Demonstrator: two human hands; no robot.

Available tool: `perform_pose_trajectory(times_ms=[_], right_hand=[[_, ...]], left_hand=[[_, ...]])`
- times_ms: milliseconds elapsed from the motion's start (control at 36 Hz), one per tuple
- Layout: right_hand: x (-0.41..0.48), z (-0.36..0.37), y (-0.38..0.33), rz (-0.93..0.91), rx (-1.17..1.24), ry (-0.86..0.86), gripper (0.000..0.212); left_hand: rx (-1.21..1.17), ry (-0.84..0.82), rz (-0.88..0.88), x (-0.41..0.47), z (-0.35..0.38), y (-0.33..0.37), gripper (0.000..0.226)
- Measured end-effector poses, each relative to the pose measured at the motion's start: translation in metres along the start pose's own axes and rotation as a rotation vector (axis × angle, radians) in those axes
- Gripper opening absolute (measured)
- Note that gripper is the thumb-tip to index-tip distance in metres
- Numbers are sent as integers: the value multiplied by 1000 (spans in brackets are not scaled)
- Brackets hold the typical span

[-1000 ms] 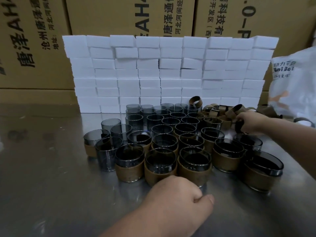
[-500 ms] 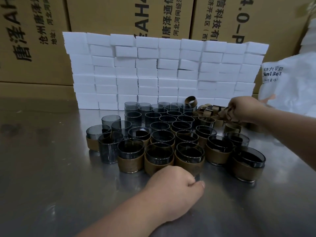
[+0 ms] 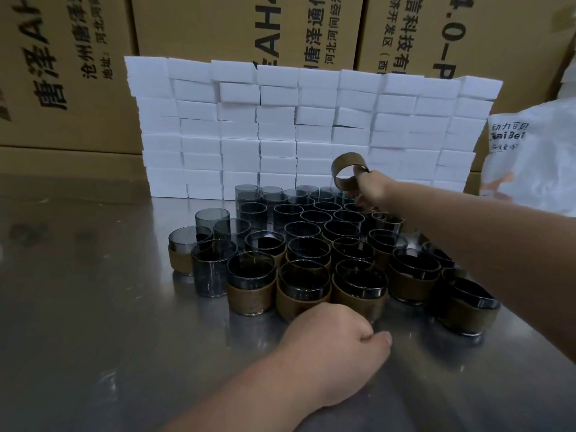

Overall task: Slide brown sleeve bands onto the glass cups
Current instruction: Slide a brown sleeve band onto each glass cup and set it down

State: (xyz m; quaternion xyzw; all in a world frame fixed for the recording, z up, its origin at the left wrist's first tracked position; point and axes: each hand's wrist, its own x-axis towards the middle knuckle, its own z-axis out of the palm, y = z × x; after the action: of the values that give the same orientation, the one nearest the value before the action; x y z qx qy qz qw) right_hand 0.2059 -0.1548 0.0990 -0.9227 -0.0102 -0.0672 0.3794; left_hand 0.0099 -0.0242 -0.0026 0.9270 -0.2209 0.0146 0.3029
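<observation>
right hand [image 3: 372,190] pinches one brown sleeve band [image 3: 348,169], raised over back rows of smoky glass cups [image 3: 308,251] | left hand [image 3: 336,341] fisted, gripping nothing, on shiny steel table [image 3: 93,307] by the front row | brown cardboard cartons [image 3: 218,26] print "AH", "4.0-P" | white plastic bag [image 3: 536,163] reads "aiBei"

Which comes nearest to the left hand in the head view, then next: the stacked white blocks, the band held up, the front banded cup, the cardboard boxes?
1. Front banded cup, just ahead of the left hand.
2. Held band, raised by the right hand over the rear cups.
3. White blocks, a wall behind those cups.
4. Cardboard boxes, at the very back.
</observation>
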Motion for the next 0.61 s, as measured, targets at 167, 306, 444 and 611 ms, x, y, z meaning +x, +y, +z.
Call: perform_pose_trajectory(times_ms=[167, 306, 444, 611], right_hand=[[0, 12, -9, 44, -158, -111, 56], [2, 19, -4, 86, -160, -83, 46], [-6, 20, -5, 58, -272, -131, 49], [-14, 29, 5, 81, -299, -195, 61]], left_hand=[[-22, -1, -18, 0, -1, 1, 56], [-10, 0, -12, 0, -2, 2, 56], [-18, -11, -14, 0, -1, 1, 55], [-19, -30, -26, 1, -1, 0, 54]])
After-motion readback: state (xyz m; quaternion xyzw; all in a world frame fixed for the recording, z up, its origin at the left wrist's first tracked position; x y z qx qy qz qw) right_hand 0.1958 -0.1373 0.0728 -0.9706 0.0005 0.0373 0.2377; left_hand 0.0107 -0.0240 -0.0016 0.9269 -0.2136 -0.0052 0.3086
